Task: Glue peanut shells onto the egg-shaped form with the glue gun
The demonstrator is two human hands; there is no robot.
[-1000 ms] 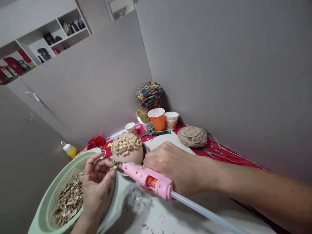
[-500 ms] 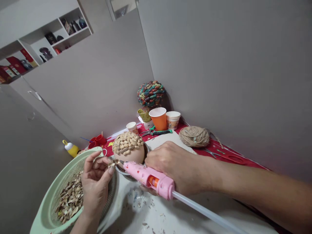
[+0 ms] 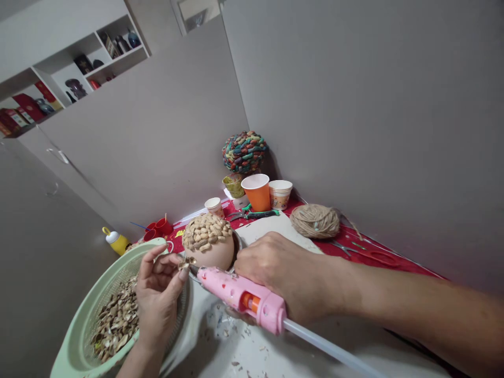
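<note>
Pink glue gun (image 3: 236, 290) aimed at a curved shell piece (image 3: 184, 264)!
The right hand (image 3: 277, 273) wraps round the smooth plastic body, long axis slanting forward-left, nozzle (image 3: 194, 270) just beside the hollow piece; the left hand (image 3: 159, 296) pinches it near the round ball (image 3: 214, 255), capped with knobbly peanut shells (image 3: 207, 230).

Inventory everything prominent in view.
Round shell-topped ball: one, beige, centre
Plastic glue gun: one, pink, centre
Shell-filled mesh basket: one, mint-green, left
Knobbly round ball: one, multicoloured, back
Tapered cup: one, orange, back
Patterned paper cups: several, white, back
Small cups: several, red, back-left
Hand tool: one, green-black, back
Twine ball: one, brown, right
Scissors: one, red-handled, right
Bottle: one, yellow, left
Shelf: one, white, upper left
Left hand: one, holding shell
Right hand: one, gripping glue gun
</note>
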